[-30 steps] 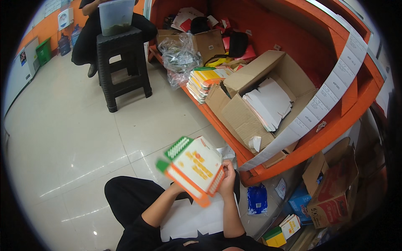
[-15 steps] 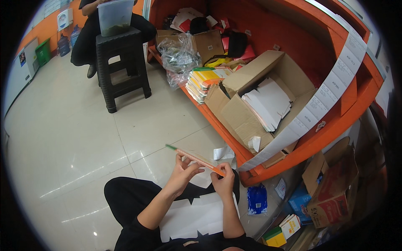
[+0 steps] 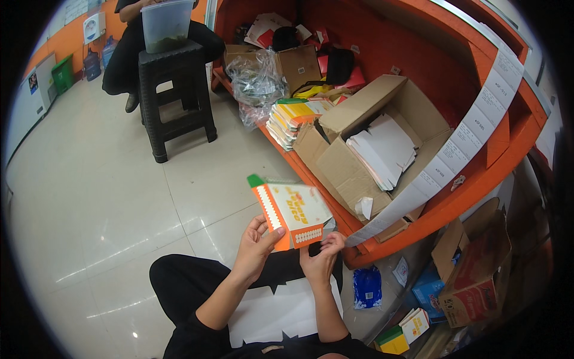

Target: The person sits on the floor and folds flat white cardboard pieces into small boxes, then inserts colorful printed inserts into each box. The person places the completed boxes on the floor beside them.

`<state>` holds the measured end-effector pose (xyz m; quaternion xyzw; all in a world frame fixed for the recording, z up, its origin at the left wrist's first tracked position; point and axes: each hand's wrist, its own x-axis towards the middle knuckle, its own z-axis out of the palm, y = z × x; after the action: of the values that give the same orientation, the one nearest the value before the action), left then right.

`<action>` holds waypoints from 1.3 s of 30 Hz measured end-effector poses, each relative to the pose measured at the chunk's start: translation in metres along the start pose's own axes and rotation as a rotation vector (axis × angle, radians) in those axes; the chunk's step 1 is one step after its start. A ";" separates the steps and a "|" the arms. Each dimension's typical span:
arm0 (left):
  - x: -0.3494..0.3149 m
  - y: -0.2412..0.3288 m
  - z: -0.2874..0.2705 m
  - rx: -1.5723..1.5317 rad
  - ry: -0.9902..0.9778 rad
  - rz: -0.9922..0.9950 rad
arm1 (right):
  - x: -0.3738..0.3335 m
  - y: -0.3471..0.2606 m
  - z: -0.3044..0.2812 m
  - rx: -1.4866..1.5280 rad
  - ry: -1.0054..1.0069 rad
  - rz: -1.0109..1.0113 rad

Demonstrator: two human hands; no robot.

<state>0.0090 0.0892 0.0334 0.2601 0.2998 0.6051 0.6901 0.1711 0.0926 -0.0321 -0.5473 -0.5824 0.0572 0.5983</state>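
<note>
A thin cardboard food box [image 3: 293, 209], white with orange edges and a green flap, is up in front of my lap, partly folded into shape. My left hand [image 3: 256, 246] is closed on its lower left side, thumb on the near face. Beside the box's lower right corner is my right hand [image 3: 323, 254], its fingers curled together; whether they grip the box's edge is hidden. Across my legs lies a white flat carton blank [image 3: 272, 311] with notched edges.
An orange shelf unit [image 3: 359, 254] at right bears an open cardboard box [image 3: 353, 170] of flat white blanks, a stack of folded cartons [image 3: 287, 119] and clear plastic [image 3: 257, 78]. A blue packet [image 3: 366, 287] lies on the floor. A person sits behind a black stool [image 3: 173, 102] with a plastic tub [image 3: 166, 27].
The carton, seen edge-on and flat between both hands before, is now turned with its printed face showing and opened into a box shape. My right hand has shifted slightly to the right.
</note>
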 end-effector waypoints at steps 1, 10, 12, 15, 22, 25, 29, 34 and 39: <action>-0.001 -0.001 0.000 0.004 0.011 0.011 | 0.003 -0.003 0.002 -0.002 0.119 -0.130; -0.001 -0.007 -0.002 0.039 0.010 0.130 | 0.027 -0.027 -0.017 -0.168 -0.107 -0.510; -0.001 -0.005 -0.001 0.095 -0.008 0.204 | 0.028 -0.031 -0.017 0.006 -0.124 -0.429; -0.001 -0.003 -0.001 0.228 -0.033 0.273 | 0.027 -0.043 -0.022 0.110 -0.128 -0.362; -0.003 -0.019 -0.002 0.569 0.041 0.548 | 0.015 -0.057 -0.019 0.375 -0.127 -0.073; -0.006 -0.017 -0.003 0.743 -0.055 0.629 | 0.012 -0.057 -0.014 0.554 -0.102 0.107; -0.009 -0.018 0.003 0.709 -0.064 0.610 | 0.010 -0.050 -0.014 0.706 -0.104 0.173; -0.008 -0.016 0.004 0.633 -0.057 0.544 | 0.014 -0.056 -0.015 0.697 -0.117 0.225; -0.006 -0.021 0.004 0.595 -0.061 0.492 | 0.015 -0.061 -0.015 0.685 -0.113 0.250</action>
<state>0.0251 0.0801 0.0217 0.5310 0.3701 0.6311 0.4276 0.1529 0.0699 0.0251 -0.3782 -0.4901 0.3517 0.7023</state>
